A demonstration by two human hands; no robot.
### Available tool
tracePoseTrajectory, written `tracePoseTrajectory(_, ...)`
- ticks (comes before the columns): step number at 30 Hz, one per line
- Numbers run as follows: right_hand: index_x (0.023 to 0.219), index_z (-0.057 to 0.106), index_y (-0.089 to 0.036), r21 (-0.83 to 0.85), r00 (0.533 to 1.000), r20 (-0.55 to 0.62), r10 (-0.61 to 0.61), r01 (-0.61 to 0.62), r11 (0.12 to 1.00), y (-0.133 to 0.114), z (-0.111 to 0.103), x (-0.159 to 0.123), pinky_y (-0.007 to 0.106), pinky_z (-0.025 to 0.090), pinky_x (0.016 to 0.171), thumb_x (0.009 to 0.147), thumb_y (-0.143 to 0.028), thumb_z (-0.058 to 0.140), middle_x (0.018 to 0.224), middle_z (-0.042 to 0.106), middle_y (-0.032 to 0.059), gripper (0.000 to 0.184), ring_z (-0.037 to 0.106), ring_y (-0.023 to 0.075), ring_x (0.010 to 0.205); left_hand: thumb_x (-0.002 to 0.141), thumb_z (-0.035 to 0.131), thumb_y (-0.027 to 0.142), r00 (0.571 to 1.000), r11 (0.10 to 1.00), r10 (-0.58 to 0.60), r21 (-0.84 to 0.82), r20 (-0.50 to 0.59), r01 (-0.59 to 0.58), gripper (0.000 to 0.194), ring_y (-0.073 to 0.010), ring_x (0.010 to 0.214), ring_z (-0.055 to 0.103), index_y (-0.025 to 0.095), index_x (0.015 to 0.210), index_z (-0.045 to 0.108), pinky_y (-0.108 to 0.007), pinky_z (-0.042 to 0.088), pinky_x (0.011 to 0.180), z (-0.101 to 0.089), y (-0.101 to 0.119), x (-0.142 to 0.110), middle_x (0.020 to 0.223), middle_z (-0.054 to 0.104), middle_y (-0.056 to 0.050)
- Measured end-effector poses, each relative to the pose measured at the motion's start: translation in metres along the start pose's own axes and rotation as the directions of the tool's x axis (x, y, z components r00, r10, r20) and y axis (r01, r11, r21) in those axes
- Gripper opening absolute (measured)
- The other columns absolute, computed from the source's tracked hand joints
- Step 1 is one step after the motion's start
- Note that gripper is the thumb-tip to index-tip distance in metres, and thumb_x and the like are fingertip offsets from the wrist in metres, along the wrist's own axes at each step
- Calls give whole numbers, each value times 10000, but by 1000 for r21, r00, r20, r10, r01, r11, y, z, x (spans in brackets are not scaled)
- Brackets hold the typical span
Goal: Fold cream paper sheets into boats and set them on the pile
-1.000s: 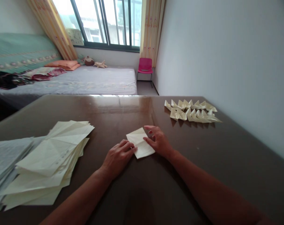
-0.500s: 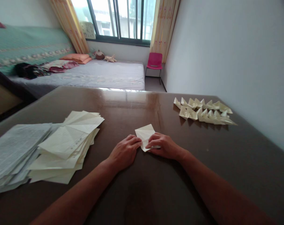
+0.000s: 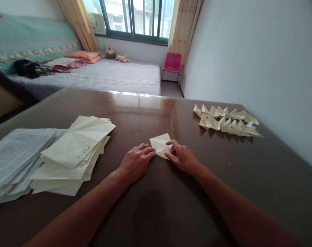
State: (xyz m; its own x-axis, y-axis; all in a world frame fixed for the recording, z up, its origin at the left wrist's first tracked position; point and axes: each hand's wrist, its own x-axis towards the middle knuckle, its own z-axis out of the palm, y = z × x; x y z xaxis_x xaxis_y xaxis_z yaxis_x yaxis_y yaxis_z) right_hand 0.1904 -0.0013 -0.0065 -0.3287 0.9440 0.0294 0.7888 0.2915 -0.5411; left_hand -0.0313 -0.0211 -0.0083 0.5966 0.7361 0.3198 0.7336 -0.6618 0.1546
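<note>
A small folded square of cream paper point(image 3: 159, 143) lies on the brown table in front of me, with crease lines across it. At its left corner, my left hand point(image 3: 138, 158) holds the edge, fingers pressed together. My right hand point(image 3: 182, 155) curls over its right side, thumb and forefinger bent in on the paper. That hand hides the right corner. To the left sits a stack of creased cream sheets point(image 3: 79, 137). Two rows of pointed folded paper pieces point(image 3: 228, 123) stand at the right.
A pile of printed grey-white sheets point(image 3: 17, 157) lies at the far left of the glossy table point(image 3: 135, 113). Beyond the table are a bed point(image 3: 125, 77) and a pink chair point(image 3: 172, 63). A white wall point(image 3: 248, 51) runs along the right.
My right thumb and forefinger have moved apart and up along the paper's right side. The near part of the paper now sits differently under them. My left hand stays at the left corner.
</note>
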Motion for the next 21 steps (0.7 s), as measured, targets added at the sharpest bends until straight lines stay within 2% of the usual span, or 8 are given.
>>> tracePoseTrajectory(2,1177,507,-235,-23,1000,-8,10,-10,1000,-2,1,-1,227,336,591,834,-342,571,724,670,-36,365,601,136,633,916,455,190,1000,1000,-7,24,16,6,266,-191,1043,553,207,1109,638,-339,480,864,-1,1,0,1129,675,-30)
tracePoseTrajectory(7,1128,520,-250,-49,1000,-7,11,-12,999,-3,2,0,224,329,586,835,-339,559,719,661,-47,309,604,130,635,908,489,201,998,993,18,115,59,-25,331,-205,1037,557,250,1226,567,-344,466,808,-6,5,1,1152,659,-27)
tracePoseTrajectory(12,1077,534,-255,-50,1000,6,21,-21,999,-4,0,0,220,308,567,833,-337,560,716,657,-54,258,591,118,619,898,518,224,996,979,34,196,76,-49,311,-211,1025,559,288,1195,588,-360,445,812,-10,9,1,1157,643,-21)
tracePoseTrajectory(21,995,545,-256,-59,1000,-3,25,-25,998,-6,-1,0,223,273,549,842,-326,548,697,653,-65,169,577,111,613,902,511,232,995,966,1,258,98,-26,310,-215,1034,541,279,1200,577,-341,446,803,-9,15,3,1113,628,-46)
